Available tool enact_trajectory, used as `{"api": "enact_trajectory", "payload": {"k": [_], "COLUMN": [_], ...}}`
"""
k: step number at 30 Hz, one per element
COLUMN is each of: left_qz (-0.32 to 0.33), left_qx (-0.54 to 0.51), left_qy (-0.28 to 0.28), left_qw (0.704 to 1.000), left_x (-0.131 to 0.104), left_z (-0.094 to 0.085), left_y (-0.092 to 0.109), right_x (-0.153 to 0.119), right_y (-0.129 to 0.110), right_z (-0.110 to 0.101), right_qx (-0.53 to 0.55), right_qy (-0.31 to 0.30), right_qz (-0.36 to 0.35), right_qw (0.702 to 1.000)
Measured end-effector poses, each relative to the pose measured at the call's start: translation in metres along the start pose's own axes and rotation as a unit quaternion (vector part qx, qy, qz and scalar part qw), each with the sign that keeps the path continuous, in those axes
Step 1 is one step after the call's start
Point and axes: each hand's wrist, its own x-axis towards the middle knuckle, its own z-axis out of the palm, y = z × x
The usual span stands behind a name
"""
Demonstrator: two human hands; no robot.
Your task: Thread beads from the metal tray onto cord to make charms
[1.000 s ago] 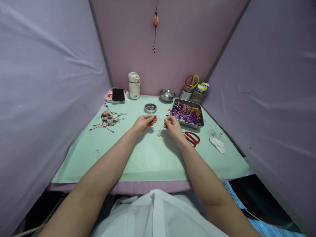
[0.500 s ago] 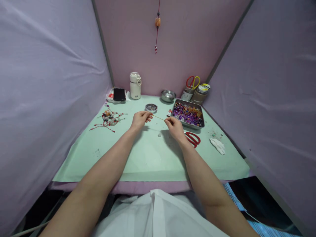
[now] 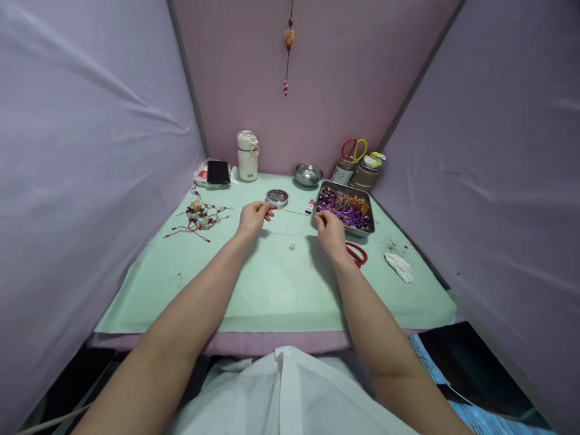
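Between my two hands a thin brownish cord [image 3: 293,211] is stretched nearly level above the green tabletop. My left hand [image 3: 256,217] pinches its left end, just in front of a small round tin [image 3: 277,197]. The cord's right end is pinched in my right hand [image 3: 330,231], beside the near left corner of a metal tray [image 3: 347,232] full of purple and orange beads [image 3: 342,208]. Red-handled scissors [image 3: 357,254] lie partly hidden behind my right wrist. On the table below the cord sits a small pale clump [image 3: 292,246].
Beaded red cords [image 3: 199,216] lie at the left. Along the back stand a white bottle [image 3: 248,156], a phone [image 3: 218,173], a steel bowl [image 3: 309,175] and jars [image 3: 366,175], one holding scissors. A white cloth [image 3: 399,267] lies right. A beaded string [image 3: 289,48] hangs on the back wall.
My right hand has moved to the right, away from my left hand, and the visible stretch of cord is longer. My left hand has shifted slightly left.
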Motion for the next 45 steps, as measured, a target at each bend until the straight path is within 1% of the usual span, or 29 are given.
{"api": "enact_trajectory", "payload": {"k": [7,10,15,19,26,32,37,41,43,45], "left_qz": [0.001,0.006,0.007,0.006,-0.006,-0.012,-0.017,-0.018,-0.034,-0.055], "left_qx": [0.036,0.059,0.094,0.115,0.110,0.124,0.171,0.239,0.252,0.248], "left_qy": [0.022,0.024,0.012,0.015,0.030,0.031,-0.018,-0.075,-0.111,-0.135], "left_qw": [0.999,0.998,0.995,0.993,0.993,0.992,0.985,0.968,0.961,0.958], "left_x": [0.004,0.004,0.003,0.005,0.009,0.010,0.009,0.005,0.003,0.002], "left_z": [-0.003,-0.005,-0.007,-0.010,-0.016,-0.021,-0.025,-0.027,-0.027,-0.028], "left_y": [-0.004,-0.004,-0.003,-0.005,-0.009,-0.008,-0.006,-0.004,-0.005,-0.006], "right_x": [0.002,0.003,0.003,0.004,0.006,0.007,0.007,0.005,0.004,0.004], "right_y": [0.003,0.005,0.005,0.003,0.007,0.010,0.010,0.009,0.010,0.011], "right_z": [-0.007,-0.008,-0.012,-0.014,-0.014,-0.013,-0.011,-0.010,-0.008,-0.006], "right_qx": [-0.078,-0.099,-0.106,-0.100,-0.070,-0.057,-0.058,-0.072,-0.077,-0.076], "right_qy": [0.063,0.076,0.065,0.067,0.072,0.056,0.048,0.034,0.019,0.005], "right_qz": [0.038,0.055,0.070,0.083,0.077,0.084,0.082,0.068,0.057,0.045], "right_qw": [0.994,0.991,0.990,0.989,0.992,0.993,0.994,0.994,0.995,0.996]}}
